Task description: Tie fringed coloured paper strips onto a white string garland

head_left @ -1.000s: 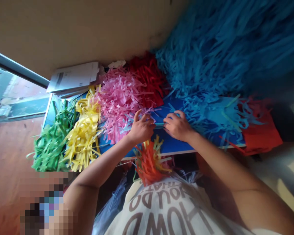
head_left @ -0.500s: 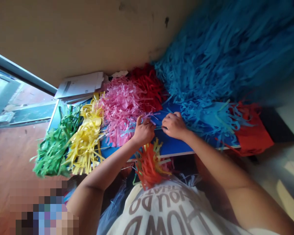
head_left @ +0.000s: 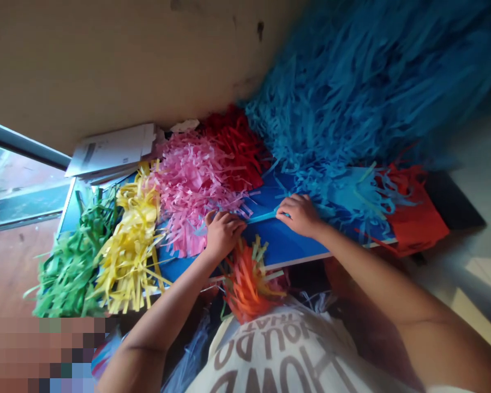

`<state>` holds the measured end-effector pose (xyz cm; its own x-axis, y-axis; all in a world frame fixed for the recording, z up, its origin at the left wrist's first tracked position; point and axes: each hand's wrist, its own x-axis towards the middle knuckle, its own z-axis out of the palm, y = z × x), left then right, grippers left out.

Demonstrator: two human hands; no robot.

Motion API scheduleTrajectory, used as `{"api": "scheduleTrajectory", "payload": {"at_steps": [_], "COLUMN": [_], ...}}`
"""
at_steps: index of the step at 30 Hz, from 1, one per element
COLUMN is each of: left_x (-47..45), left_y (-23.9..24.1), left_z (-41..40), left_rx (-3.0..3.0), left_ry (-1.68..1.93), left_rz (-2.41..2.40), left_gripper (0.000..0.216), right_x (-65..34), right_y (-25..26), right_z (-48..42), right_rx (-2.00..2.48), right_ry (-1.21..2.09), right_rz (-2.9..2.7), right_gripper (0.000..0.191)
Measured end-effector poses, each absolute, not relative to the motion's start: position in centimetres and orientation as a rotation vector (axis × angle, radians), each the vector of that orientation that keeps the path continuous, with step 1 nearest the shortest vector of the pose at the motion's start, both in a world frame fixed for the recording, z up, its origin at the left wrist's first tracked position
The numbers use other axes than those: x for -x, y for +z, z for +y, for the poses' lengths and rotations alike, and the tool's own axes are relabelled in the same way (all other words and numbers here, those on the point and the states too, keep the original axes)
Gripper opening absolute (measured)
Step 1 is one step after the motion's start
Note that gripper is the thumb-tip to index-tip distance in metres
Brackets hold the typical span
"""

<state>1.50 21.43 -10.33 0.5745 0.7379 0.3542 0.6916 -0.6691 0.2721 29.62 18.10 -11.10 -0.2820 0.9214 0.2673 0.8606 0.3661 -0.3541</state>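
On my feed: pink fringe (head_left: 192, 169), beside left hand (head_left: 225, 233); that hand, fingers closed on blue strip (head_left: 262, 218); strip, straight between hands, across blue tabletop (head_left: 292, 245); right hand (head_left: 299, 214), pinching it. I'd keep tension even.

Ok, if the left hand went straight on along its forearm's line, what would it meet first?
Most likely the loose edge of the pink strips, just beyond the left hand, though this view leaves depth unclear.
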Motion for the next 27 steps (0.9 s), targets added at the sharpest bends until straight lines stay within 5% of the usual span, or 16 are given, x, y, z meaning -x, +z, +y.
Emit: {"api": "scheduleTrajectory", "payload": {"at_steps": [19, 24, 27], "left_x": [-3.1, -2.9, -2.7], "left_y": [-9.2, -9.0, -8.9], "left_z": [22.7, 22.6, 22.5], "left_rx": [-2.521, -2.732, -2.83], "left_ry": [0.353, 0.406, 0.414], "left_rz": [1.375, 1.174, 1.099], "left_gripper": [0.013, 0.019, 0.023], "right_x": [-27.9, -26.8, -26.0], "right_y": [-8.5, -7.4, -7.7], "right_z": [21.3, 20.0, 19.3], "right_rx": [2.026, 1.708, 1.342], "right_ry": [0.593, 0.079, -0.096], "right_rz": [-2.25, -2.428, -2.585], "right_gripper": [0.024, 0.007, 0.02]}}
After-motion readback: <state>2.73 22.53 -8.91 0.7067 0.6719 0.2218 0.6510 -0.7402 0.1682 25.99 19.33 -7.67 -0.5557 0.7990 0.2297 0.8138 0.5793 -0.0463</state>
